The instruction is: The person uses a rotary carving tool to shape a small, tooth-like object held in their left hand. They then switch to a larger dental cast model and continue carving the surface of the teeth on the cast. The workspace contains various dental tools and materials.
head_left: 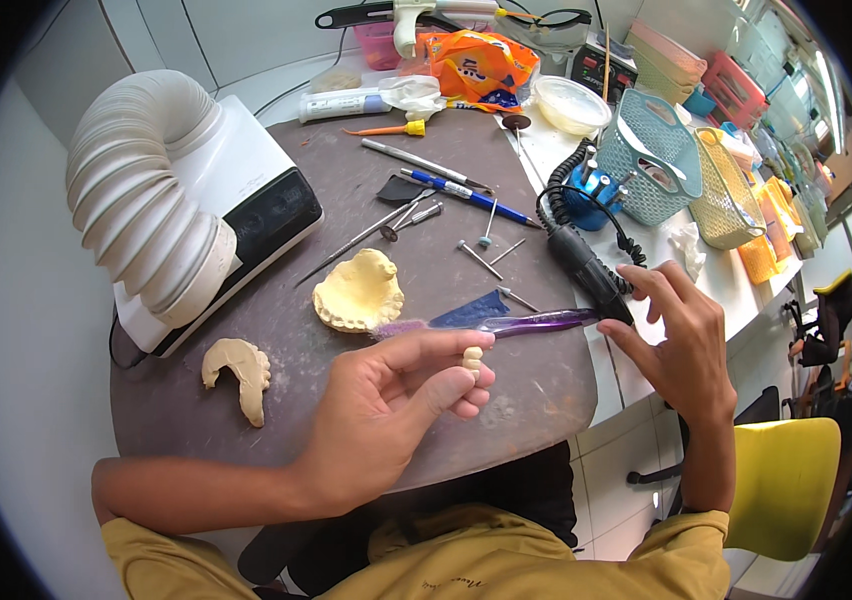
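My left hand pinches a small cream dental crown piece between thumb and fingers, above the front of the grey-brown mat. Over the mat's right edge, my right hand has its fingers apart. Its thumb and index finger are close to the lower end of a black handpiece, which leans against a blue stand; I cannot tell whether they touch. A purple toothbrush lies beyond my left hand, across a dark blue strip. Left of it sit a yellow plaster dental cast and a tan partial cast.
A white machine with a ribbed hose fills the left side. Several burs, a blue pen and metal tools lie mid-mat. Plastic baskets and a white tub stand at back right. A yellow chair is at right.
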The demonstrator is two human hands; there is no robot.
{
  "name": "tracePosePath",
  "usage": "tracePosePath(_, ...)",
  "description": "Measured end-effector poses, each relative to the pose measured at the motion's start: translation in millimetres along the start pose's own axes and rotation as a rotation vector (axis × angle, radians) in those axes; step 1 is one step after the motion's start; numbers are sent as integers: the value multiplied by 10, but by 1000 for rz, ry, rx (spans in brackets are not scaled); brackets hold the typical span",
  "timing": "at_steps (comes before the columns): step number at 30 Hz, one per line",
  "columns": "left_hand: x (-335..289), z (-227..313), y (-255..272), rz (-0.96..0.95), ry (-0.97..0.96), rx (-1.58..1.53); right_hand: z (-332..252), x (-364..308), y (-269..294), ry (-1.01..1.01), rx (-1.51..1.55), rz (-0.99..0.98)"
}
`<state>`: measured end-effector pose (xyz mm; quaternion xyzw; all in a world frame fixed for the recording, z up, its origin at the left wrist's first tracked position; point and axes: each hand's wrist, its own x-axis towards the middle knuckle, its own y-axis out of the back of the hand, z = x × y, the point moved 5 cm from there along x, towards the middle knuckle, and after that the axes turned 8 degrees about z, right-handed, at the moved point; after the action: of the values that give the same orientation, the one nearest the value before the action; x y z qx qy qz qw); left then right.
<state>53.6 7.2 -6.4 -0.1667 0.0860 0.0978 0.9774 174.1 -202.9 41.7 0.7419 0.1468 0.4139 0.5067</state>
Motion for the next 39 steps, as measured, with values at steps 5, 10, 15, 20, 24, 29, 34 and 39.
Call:
tracePosePath(5,7,-9,-1,12,3,-15,-422,107,-116,397,117,79)
tracePosePath(10,-6,-4,6,1,-7,-10,-497,174,-313,401,79,-15)
tracePosePath(15,-1,-4,-1,-1,7,-63,-481,219,-197,199,214,80)
tracePosePath(20,2,-29,32,32,35,-81,-318,109,37,76,372,78)
tracePosePath(24,0,-37,34,47,20,-96,-174,-113,142,-10,410,-48)
tracePosePath(29,16,-18,11,16,15,-76,-143,-211,151,-16,357,-129)
tracePosePath(34,13,-50,0,-16,44,-48,-461,6,-39,105,327,-131)
tracePosePath(39,18,-40,14,-36,83,-61,-481,58,9,105,343,-61)
